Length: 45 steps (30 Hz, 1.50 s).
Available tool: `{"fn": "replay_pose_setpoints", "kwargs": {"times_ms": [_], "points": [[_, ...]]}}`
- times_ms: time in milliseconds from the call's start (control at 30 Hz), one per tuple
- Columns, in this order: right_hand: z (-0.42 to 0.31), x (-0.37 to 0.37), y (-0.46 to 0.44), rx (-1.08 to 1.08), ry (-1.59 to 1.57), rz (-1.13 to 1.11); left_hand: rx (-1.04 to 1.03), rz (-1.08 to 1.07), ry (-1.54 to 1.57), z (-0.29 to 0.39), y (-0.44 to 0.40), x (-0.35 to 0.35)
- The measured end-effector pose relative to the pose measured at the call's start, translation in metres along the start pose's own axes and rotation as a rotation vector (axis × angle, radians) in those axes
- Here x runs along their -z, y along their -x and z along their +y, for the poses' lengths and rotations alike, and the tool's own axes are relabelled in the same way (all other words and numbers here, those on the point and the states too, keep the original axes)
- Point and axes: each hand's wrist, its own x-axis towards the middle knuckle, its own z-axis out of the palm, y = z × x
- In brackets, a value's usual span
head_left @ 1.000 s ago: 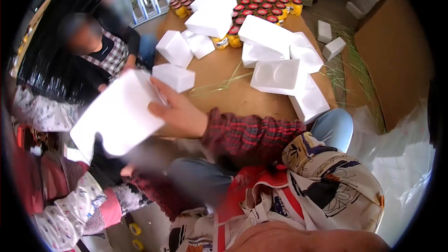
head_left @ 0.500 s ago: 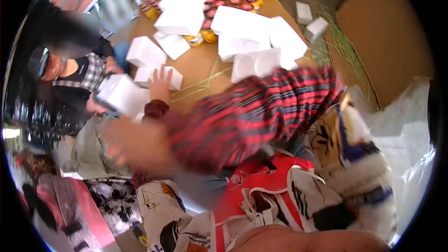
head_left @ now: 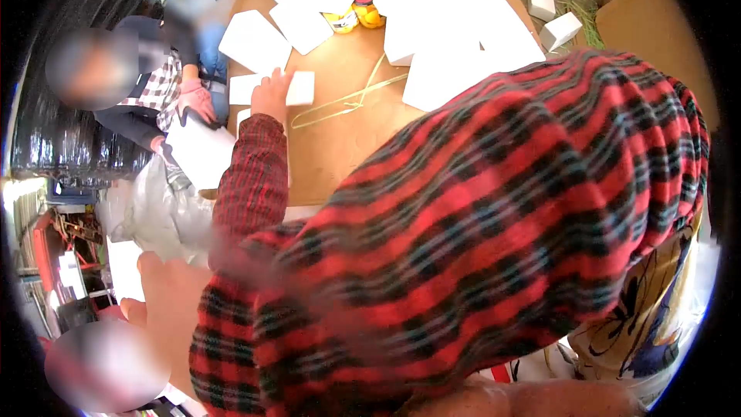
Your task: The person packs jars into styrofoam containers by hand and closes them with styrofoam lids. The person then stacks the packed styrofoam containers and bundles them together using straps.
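Near the left edge of the brown cardboard sheet (head_left: 347, 127), a white foam block (head_left: 301, 89), partly covered by the left hand (head_left: 270, 96). Fingers a little spread, reaching over it; impossible to tell whether gripping or merely touching. Just changed: nothing visible now in the right hand (head_left: 168, 301), after having held up a foam block a second ago. Probably handed across, judging by the passed block (head_left: 202, 153) now between the co-worker's hands (head_left: 197, 100); seemingly free, then, for another piece.

Right arm bent and drawn broadly across the front of the body, plaid sleeve (head_left: 478, 208) hiding much of the lower view. At its end, partly open fingers, smeared by motion, low on the left. Left forearm stretched forward beyond it, in a darker-looking cuff (head_left: 261, 135).

Farther out, beneath the passed block, crumpled grey plastic (head_left: 158, 205). Across the cardboard, pale green strips (head_left: 363, 96); to their right, overlapping foam blocks (head_left: 448, 69). Along the far side, red-lidded jars (head_left: 367, 9) with yellow contents. Off to the right, two loose foam pieces (head_left: 560, 32) beside dry grass (head_left: 593, 35).
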Motion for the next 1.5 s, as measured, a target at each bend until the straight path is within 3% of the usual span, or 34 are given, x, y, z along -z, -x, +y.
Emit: {"fn": "replay_pose_setpoints", "kwargs": {"times_ms": [67,133,200,233,267,300,333,367,400,467,533,600,667,733,800,867,1000,1033,1067,1133,1167,1233,1367,1433,1500], "points": [[-0.004,0.005,0.001,0.016,0.084,0.005,0.109,0.433,0.397,0.005,0.017,0.056],[-0.012,0.018,-0.001,0.046,0.248,0.047,0.203,0.640,0.496,0.005,0.039,0.118],[0.003,0.060,-0.006,0.076,0.491,0.167,0.401,0.935,1.248,0.013,0.066,0.081],[0.004,0.086,-0.008,0.061,0.613,0.262,0.605,0.721,1.383,0.009,0.089,0.086],[0.020,0.127,-0.014,0.190,0.749,0.347,0.804,0.492,1.504,0.004,0.111,0.090],[0.021,0.162,-0.019,0.203,0.759,0.418,0.899,0.327,1.752,0.006,0.127,0.078],[0.026,0.193,-0.030,0.124,0.578,0.584,0.979,0.150,1.993,0.012,0.141,0.058],[0.030,0.225,-0.045,0.146,0.853,0.693,1.047,-0.069,2.026,0.023,0.152,0.043],[0.039,0.257,-0.056,0.183,1.130,0.808,1.094,-0.289,2.045,0.042,0.160,0.034],[0.066,0.334,-0.093,0.037,1.671,0.678,0.957,-0.406,2.060,0.067,0.157,0.067],[0.070,0.355,-0.124,-0.398,1.969,0.636,0.741,-0.351,2.066,0.091,0.156,0.019],[0.082,0.388,-0.151,-0.282,1.997,0.816,0.815,-0.422,2.052,0.104,0.148,0.028],[0.079,0.405,-0.173,-0.361,2.329,0.794,0.571,-0.121,1.609,0.118,0.144,0.000],[0.081,0.410,-0.189,-0.371,2.094,0.978,0.497,-0.115,1.564,0.114,0.149,0.007],[0.078,0.402,-0.192,-0.412,2.062,0.989,0.417,-0.121,1.535,0.104,0.155,0.025],[0.057,0.390,-0.178,-0.438,1.876,0.959,0.338,-0.359,1.524,0.105,0.153,0.056],[0.068,0.399,-0.184,-0.526,1.974,0.916,0.407,-0.279,1.278,0.102,0.157,0.032],[0.071,0.394,-0.175,-0.400,1.981,0.871,0.416,-0.230,1.261,0.102,0.157,0.025],[0.071,0.391,-0.169,-0.426,2.071,0.719,0.412,-0.234,1.273,0.103,0.159,0.021],[0.061,0.359,-0.143,-0.239,2.059,0.641,0.421,-0.261,1.177,0.098,0.161,0.027],[0.056,0.347,-0.135,-0.246,2.065,0.632,0.420,-0.245,1.151,0.099,0.162,0.031],[0.048,0.325,-0.115,0.056,1.927,0.549,0.425,-0.237,1.178,0.098,0.162,0.033],[-0.003,0.226,-0.053,0.238,1.622,0.320,0.407,-0.131,1.177,0.113,0.161,0.023],[-0.007,0.193,-0.019,0.161,1.347,0.227,0.383,-0.088,1.156,0.123,0.157,0.022],[-0.002,0.163,0.005,0.086,1.441,0.093,0.355,-0.046,1.159,0.128,0.155,0.024]]}}
